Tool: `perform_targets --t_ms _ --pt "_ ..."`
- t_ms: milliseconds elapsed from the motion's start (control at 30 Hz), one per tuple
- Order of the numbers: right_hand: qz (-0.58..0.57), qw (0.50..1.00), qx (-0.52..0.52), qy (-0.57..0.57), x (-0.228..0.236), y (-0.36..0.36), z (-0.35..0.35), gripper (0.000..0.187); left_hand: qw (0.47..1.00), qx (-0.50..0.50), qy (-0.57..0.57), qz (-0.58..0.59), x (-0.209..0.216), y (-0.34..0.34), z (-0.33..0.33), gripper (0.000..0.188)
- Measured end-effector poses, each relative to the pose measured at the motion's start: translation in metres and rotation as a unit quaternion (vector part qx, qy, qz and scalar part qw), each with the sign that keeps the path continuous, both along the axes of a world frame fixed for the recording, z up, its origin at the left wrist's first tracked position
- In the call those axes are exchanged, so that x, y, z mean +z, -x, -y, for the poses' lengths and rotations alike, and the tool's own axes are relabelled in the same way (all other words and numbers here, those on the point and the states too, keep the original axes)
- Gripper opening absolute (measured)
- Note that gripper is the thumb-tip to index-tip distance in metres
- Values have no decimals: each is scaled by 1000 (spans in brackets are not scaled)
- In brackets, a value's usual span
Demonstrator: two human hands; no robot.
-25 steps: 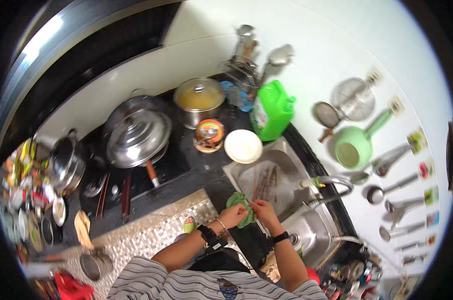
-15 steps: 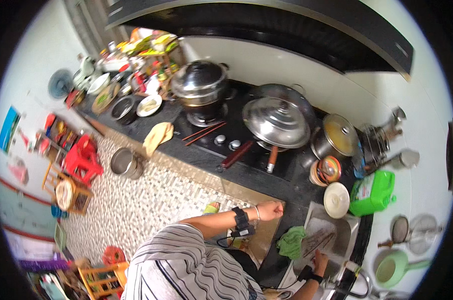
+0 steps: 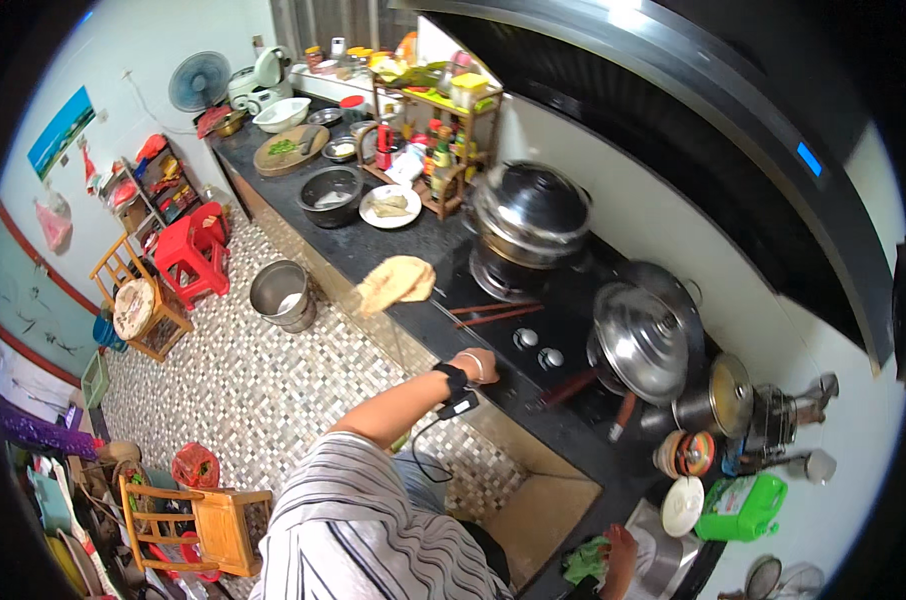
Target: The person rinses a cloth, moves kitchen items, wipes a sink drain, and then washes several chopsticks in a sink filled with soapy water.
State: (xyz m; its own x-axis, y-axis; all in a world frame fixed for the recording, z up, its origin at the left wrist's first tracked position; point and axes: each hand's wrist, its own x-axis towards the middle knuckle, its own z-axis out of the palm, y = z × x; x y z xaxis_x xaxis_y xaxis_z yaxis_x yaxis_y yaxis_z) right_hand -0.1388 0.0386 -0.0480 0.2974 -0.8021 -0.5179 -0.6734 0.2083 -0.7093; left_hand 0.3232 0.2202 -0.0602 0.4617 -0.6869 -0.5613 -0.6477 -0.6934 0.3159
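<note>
My left hand [image 3: 478, 366] is curled into a loose fist by the counter's front edge, below the two stove knobs, with nothing seen in it. A black band and a small black device sit at that wrist. My right hand [image 3: 621, 552] is over the sink's near side, right beside a crumpled green cloth [image 3: 584, 562]. Its fingers are blurred, and I cannot tell whether they grip the cloth. The metal sink [image 3: 663, 560] shows only in part. On the stove near my left hand lie reddish-brown chopsticks [image 3: 495, 315], and a yellowish cloth [image 3: 398, 283] hangs over the counter edge.
A steamer pot [image 3: 531, 215] and a lidded wok [image 3: 641, 340] stand on the stove. A green jug [image 3: 741, 507] and a white bowl [image 3: 682, 506] are behind the sink. Further left are a black bowl [image 3: 330, 196] and a plate [image 3: 391, 206]. A metal bucket [image 3: 282, 294] stands on the floor.
My view has swung left, so the counter's left part shows more. My left hand has moved from near the sink toward the stove front. My right hand has risen from the sink to the green cloth.
</note>
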Motion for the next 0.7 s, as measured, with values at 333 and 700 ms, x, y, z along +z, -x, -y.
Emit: perform_targets --t_ms 333,700 --pt "1 995 24 94 70 -139 -136 36 891 136 208 381 -142 -105 5 21" --pt "-19 995 50 78 115 -232 -182 40 954 201 210 76 -146 -93 1 15"
